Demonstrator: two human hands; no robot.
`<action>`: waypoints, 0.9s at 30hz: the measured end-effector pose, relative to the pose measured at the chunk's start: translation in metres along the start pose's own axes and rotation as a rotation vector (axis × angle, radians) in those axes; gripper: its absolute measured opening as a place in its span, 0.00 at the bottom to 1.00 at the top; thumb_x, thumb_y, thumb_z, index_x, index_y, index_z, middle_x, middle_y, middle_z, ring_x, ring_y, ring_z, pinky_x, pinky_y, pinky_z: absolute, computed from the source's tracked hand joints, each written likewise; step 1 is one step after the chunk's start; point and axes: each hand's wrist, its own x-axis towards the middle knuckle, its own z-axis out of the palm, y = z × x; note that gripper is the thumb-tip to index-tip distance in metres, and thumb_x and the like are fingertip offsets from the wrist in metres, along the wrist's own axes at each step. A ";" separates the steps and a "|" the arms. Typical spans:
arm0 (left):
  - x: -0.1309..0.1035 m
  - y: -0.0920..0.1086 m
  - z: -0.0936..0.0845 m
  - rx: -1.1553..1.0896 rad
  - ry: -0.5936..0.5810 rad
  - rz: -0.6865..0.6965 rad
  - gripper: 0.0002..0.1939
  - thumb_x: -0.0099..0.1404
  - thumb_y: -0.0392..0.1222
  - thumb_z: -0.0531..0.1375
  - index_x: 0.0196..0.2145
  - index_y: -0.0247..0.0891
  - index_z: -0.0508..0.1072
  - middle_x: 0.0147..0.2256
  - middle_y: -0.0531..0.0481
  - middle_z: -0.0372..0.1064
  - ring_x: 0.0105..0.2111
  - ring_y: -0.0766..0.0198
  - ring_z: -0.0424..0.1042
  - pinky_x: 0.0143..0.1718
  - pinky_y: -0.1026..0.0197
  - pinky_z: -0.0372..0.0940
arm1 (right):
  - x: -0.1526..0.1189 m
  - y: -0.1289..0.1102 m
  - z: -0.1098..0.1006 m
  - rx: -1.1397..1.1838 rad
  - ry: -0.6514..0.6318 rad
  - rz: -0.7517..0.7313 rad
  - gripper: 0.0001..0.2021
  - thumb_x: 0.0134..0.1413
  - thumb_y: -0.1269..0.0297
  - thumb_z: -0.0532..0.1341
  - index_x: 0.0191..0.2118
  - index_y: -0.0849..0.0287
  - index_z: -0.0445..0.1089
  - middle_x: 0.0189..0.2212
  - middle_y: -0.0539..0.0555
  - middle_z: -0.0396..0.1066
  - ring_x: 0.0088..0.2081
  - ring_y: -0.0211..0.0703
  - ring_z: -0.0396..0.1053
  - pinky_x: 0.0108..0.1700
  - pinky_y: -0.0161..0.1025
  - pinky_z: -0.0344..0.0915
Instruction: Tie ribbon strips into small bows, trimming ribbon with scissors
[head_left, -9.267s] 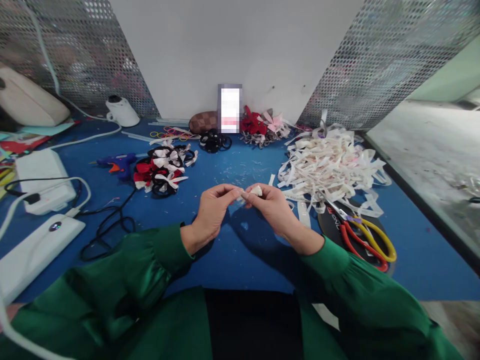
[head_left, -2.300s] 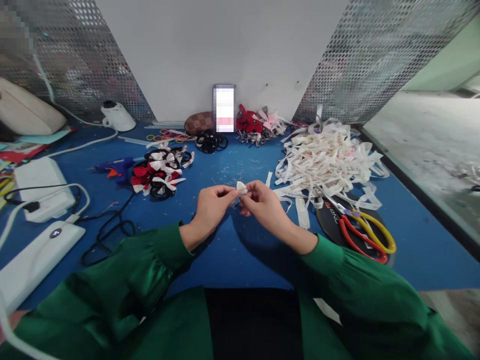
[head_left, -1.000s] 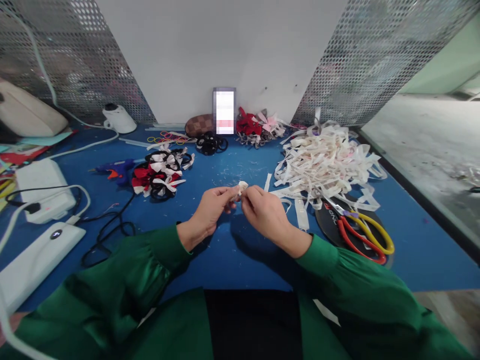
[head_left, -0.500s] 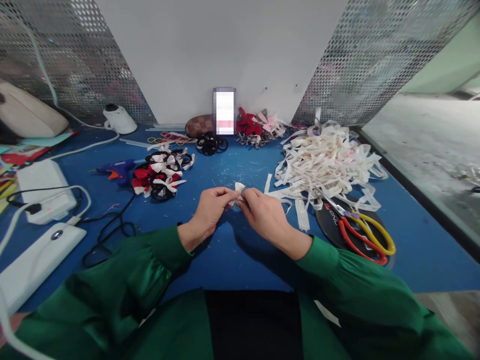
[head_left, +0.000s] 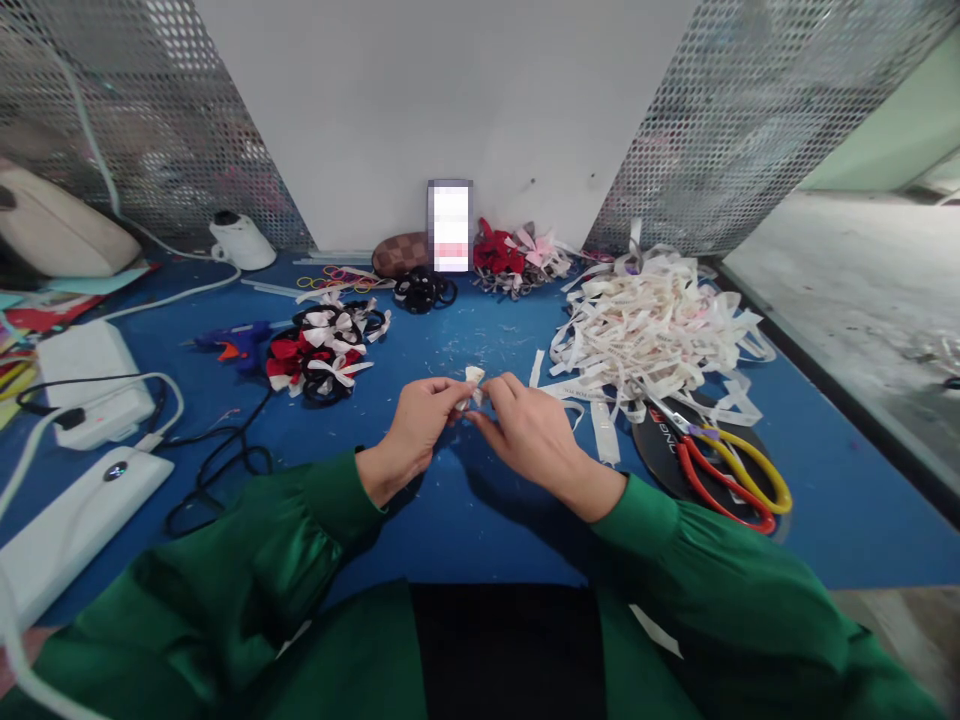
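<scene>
Between my hands, over the middle of the blue table (head_left: 480,545), is a small white ribbon piece (head_left: 474,375). My left hand (head_left: 417,425) pinches it between thumb and fingertips. On its right side my right hand (head_left: 534,430) has its thumb and index finger a little apart, with the fingertips beside the ribbon. A large heap of white ribbons (head_left: 652,310) lies to the right, a few strips reaching toward my right hand. Black hair ties with red and white bows (head_left: 319,350) are piled on the left.
Red-and-yellow-handled scissors (head_left: 731,475) rest on a black disc at the right. A blue glue gun (head_left: 238,342), cables and a white power bank (head_left: 86,530) are on the left. A phone (head_left: 451,226) stands at the back beside more bows (head_left: 517,255).
My right thumb and index finger have parted from their pinch, and the thumb sits lower. More of the white ribbon shows, still in my left hand.
</scene>
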 end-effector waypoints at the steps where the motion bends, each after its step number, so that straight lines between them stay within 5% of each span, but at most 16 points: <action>1: 0.000 0.000 0.000 -0.011 0.001 -0.007 0.13 0.48 0.47 0.70 0.19 0.35 0.74 0.17 0.55 0.62 0.20 0.71 0.56 0.23 0.64 0.51 | 0.000 0.000 0.000 -0.033 0.008 -0.026 0.10 0.69 0.59 0.55 0.41 0.61 0.68 0.34 0.56 0.71 0.30 0.45 0.67 0.30 0.41 0.51; 8: -0.004 0.004 0.001 -0.004 -0.042 -0.050 0.18 0.45 0.51 0.72 0.18 0.36 0.71 0.19 0.54 0.63 0.19 0.71 0.57 0.22 0.64 0.51 | -0.001 0.004 0.002 -0.181 0.054 -0.136 0.09 0.71 0.69 0.52 0.38 0.59 0.67 0.30 0.53 0.70 0.30 0.45 0.66 0.34 0.43 0.51; 27: -0.002 0.002 0.000 0.034 -0.079 -0.049 0.16 0.47 0.50 0.69 0.20 0.36 0.71 0.20 0.54 0.63 0.20 0.70 0.58 0.23 0.64 0.52 | 0.001 0.003 -0.004 -0.192 -0.014 -0.178 0.07 0.64 0.75 0.53 0.37 0.60 0.67 0.30 0.55 0.71 0.28 0.47 0.68 0.33 0.44 0.51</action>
